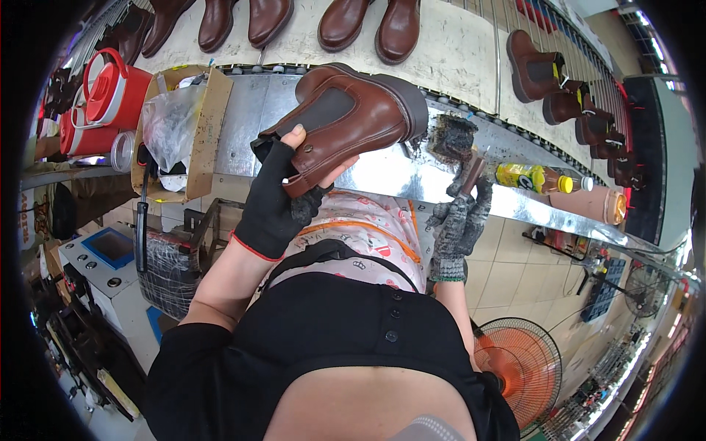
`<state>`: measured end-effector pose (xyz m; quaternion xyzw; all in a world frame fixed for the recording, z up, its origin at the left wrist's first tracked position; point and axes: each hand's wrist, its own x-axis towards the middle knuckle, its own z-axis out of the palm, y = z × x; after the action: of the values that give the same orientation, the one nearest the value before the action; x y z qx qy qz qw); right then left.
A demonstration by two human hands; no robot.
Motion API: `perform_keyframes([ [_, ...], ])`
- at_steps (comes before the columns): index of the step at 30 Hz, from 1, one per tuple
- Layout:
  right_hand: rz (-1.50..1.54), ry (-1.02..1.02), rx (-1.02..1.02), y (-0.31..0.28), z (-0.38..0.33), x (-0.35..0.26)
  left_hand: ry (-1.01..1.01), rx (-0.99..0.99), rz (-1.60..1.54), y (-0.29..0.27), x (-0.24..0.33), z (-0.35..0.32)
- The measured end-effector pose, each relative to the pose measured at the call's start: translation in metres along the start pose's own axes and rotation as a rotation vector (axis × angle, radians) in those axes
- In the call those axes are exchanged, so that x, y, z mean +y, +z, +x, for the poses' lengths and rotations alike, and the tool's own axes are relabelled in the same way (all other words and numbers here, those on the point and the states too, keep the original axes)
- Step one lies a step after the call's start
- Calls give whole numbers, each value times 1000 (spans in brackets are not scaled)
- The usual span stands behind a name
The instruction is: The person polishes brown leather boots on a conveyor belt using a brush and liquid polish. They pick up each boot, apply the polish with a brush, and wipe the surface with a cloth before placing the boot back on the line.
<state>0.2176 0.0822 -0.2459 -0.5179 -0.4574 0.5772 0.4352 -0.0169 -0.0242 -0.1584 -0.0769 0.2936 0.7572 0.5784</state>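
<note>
My left hand (283,195), in a black fingerless glove with red trim, grips a brown leather ankle boot (353,121) by its shaft. The boot is tilted on its side with its dark sole facing right; a dark elastic panel shows on its side. My right hand (463,217) wears a grey knitted glove smudged with black. Its fingers are closed round a narrow brown piece like a handle (475,173), whose working end I cannot make out. Just beyond that hand, a black-smeared pad (452,138) lies on the metal ledge (382,173).
Brown boots (397,33) stand along the pale conveyor belt (456,55) beyond the ledge. Bottles with yellow caps (523,177) and a pinkish cup (588,202) lie to the right. A cardboard box (209,140) and red-white jugs (110,92) stand left. An orange fan (518,367) is low right.
</note>
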Motion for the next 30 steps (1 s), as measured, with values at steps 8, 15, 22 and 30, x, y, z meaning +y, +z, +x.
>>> perform_keyframes([
  [8,58,133,-7,-13,5,4,-2,-3,-14,5,-6,4],
  [15,-69,24,-230,-21,24,13,-56,52,71,-12,2,-1],
  [22,-860,-528,-558,-9,49,39,-82,108,376,-60,14,9],
  [30,-906,-687,-700,48,7,-13,363,80,1482,-81,-14,50],
])
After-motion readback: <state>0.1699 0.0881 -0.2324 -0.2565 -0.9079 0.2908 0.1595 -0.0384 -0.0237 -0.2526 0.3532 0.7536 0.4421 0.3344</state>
